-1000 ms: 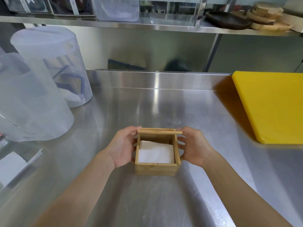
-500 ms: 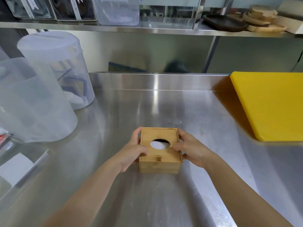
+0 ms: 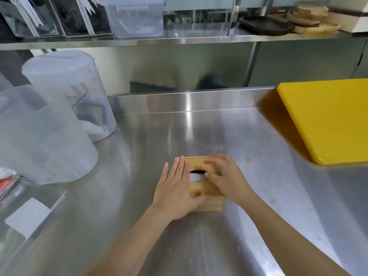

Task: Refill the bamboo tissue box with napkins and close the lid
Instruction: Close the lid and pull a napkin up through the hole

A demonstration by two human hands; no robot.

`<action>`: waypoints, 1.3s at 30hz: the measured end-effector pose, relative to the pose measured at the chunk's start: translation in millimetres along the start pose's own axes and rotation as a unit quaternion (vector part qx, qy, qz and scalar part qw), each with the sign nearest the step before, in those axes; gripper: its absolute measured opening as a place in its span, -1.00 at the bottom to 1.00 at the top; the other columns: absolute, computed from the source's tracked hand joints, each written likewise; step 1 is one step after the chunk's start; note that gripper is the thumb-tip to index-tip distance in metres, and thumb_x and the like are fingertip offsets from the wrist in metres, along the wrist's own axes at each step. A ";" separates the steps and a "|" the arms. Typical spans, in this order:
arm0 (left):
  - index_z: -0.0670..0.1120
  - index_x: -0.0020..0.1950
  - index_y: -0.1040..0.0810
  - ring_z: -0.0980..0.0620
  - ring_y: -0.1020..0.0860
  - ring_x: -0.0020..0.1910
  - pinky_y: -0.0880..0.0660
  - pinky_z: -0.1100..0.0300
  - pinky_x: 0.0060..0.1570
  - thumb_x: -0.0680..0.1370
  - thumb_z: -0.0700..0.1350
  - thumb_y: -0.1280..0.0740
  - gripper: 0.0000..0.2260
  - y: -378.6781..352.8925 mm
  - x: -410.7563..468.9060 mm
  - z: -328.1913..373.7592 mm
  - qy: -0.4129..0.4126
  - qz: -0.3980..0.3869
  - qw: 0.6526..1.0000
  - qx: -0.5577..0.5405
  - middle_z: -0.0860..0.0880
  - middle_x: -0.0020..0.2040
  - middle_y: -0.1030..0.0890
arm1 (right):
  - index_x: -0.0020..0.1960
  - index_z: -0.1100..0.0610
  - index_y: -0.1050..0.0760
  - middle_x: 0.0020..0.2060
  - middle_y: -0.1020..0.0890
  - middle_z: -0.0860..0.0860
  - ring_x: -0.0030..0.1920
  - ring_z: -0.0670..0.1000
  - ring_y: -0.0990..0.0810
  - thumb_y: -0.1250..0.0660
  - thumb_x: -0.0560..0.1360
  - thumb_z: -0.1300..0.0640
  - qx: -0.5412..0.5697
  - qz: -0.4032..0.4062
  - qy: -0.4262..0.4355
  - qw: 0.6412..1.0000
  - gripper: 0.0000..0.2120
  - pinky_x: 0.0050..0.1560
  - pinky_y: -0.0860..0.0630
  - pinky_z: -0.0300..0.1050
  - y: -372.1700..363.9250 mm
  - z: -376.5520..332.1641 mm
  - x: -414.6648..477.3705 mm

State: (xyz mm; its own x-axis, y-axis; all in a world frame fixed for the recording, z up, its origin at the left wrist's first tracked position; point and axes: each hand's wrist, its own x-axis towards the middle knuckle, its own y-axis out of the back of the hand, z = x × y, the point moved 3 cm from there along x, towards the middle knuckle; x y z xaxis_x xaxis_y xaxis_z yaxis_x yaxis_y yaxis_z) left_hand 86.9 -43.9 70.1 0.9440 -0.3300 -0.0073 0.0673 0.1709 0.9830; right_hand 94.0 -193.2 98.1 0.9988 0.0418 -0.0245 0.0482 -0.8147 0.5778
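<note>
A small square bamboo tissue box (image 3: 207, 205) stands on the steel counter in front of me, its lid (image 3: 201, 189) down over the top. White napkins (image 3: 196, 178) show through the oval hole in the lid. My left hand (image 3: 175, 192) lies flat with straight fingers over the left part of the lid. My right hand (image 3: 227, 180) rests on the right part, fingers spread and slightly blurred. Both hands cover much of the lid.
Two large translucent plastic containers (image 3: 41, 136) stand at the left. A yellow cutting board (image 3: 326, 120) lies at the right. A clear bin with white paper (image 3: 25, 218) sits at the near left. Above the steel counter (image 3: 179, 132), a shelf holds bins and wooden plates (image 3: 306, 20).
The lid went from open, with the napkins exposed, to closed. My hands moved from the box's sides onto the top of the lid.
</note>
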 end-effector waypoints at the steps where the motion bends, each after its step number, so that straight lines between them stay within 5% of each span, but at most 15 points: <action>1: -0.16 0.49 0.20 0.04 0.21 0.51 0.24 0.00 0.47 0.17 0.58 0.20 0.12 0.3 0.0 -0.3 0.002 -0.003 1.000 -0.001 -0.08 0.55 0.15 | 0.07 0.08 -0.61 0.30 -0.39 0.03 0.33 -0.02 -0.34 -0.34 0.45 0.19 -0.056 0.002 0.024 0.998 -0.80 0.26 -0.30 -0.18 -0.7 -3.9 1.1; 4: -0.15 0.50 0.20 0.06 0.23 0.50 0.23 -0.03 0.47 0.19 0.57 0.18 0.10 0.1 0.6 -1.6 0.013 -0.013 1.000 0.000 -0.05 0.55 0.17 | -0.04 0.04 -0.64 0.38 -0.32 0.02 0.39 0.05 -0.25 -0.24 0.52 0.08 -0.237 -0.087 0.046 0.967 -0.80 0.30 -0.28 0.09 -5.4 -13.0 6.5; 7: -0.10 0.51 0.13 0.10 0.22 0.50 0.23 -0.03 0.47 0.21 0.57 0.11 0.07 -0.4 -1.8 0.6 0.020 -0.004 1.000 -0.014 -0.02 0.56 0.12 | 0.08 -0.03 -0.57 0.47 -0.19 0.08 0.47 0.14 -0.12 -0.12 0.56 0.07 -0.371 -0.178 0.071 0.909 -0.74 0.37 -0.17 0.21 -17.0 -23.7 13.4; 11: -0.03 0.51 0.12 0.24 0.29 0.42 0.25 0.04 0.47 0.12 0.58 0.22 0.09 4.8 -2.5 3.2 0.020 0.007 0.999 -0.050 0.06 0.55 0.10 | 0.32 0.02 -0.42 0.55 0.13 0.14 0.53 0.22 0.16 -0.24 0.52 0.14 -0.506 -0.239 0.089 0.824 -0.63 0.41 0.09 0.42 -32.1 -33.4 16.7; 14: -0.03 0.51 0.14 0.26 0.29 0.40 0.24 0.08 0.47 0.08 0.61 0.24 0.13 7.9 -2.8 2.8 0.015 0.011 0.997 -0.073 0.09 0.54 0.09 | 0.42 0.13 -0.28 0.54 0.11 0.17 0.52 0.26 0.16 -0.24 0.52 0.16 -0.538 -0.238 0.086 0.804 -0.52 0.38 0.15 0.47 -36.3 -41.0 18.3; 17: -0.01 0.51 0.12 0.27 0.27 0.40 0.20 0.09 0.47 0.10 0.61 0.17 0.12 7.1 -3.3 4.5 0.028 0.009 0.996 -0.089 0.09 0.55 0.08 | 0.40 0.13 -0.31 0.52 -0.09 0.15 0.51 0.23 0.02 -0.19 0.55 0.13 -0.530 -0.199 0.119 0.816 -0.57 0.41 0.11 0.41 -38.2 -41.7 22.4; 21: 0.02 0.51 0.08 0.27 0.23 0.44 0.16 0.09 0.47 0.27 0.47 -0.19 -0.03 8.4 -3.1 7.0 0.044 0.000 0.993 -0.112 0.12 0.54 0.05 | 0.19 0.10 -0.51 0.37 -0.38 0.05 0.45 0.15 -0.20 -0.14 0.57 0.15 -0.463 -0.130 0.157 0.863 -0.73 0.43 0.04 0.28 -33.3 -36.0 27.3; 32: -0.01 0.51 0.10 0.17 0.22 0.48 0.16 0.03 0.48 0.25 0.47 -0.14 -0.01 7.3 -2.9 3.7 0.049 -0.033 0.992 -0.114 0.07 0.55 0.09 | -0.12 0.18 -0.59 0.18 -0.49 0.05 0.25 0.07 -0.34 -0.20 0.49 0.16 -0.344 -0.116 0.210 0.908 -0.80 0.31 -0.04 0.06 -11.6 -31.1 21.7; 39: 0.00 0.51 0.07 0.13 0.24 0.49 0.18 -0.05 0.47 0.35 0.41 -0.16 -0.11 8.4 -2.0 4.7 0.047 -0.052 0.990 -0.119 0.04 0.55 0.10 | -0.22 0.08 -0.44 -0.32 -0.45 -0.12 -0.19 -0.04 -0.41 -0.24 0.46 0.21 -0.226 -0.145 0.209 0.940 -0.90 0.11 -0.17 -0.06 -10.7 -27.1 27.9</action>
State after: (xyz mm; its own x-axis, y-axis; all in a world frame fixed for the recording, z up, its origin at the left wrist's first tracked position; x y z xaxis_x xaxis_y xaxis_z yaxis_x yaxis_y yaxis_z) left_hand 84.0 -46.1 79.3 0.9530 -0.2715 -0.1347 0.2298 0.3573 0.9053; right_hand 121.2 -167.7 113.4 0.8503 0.5252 0.0338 0.2169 -0.4081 0.8868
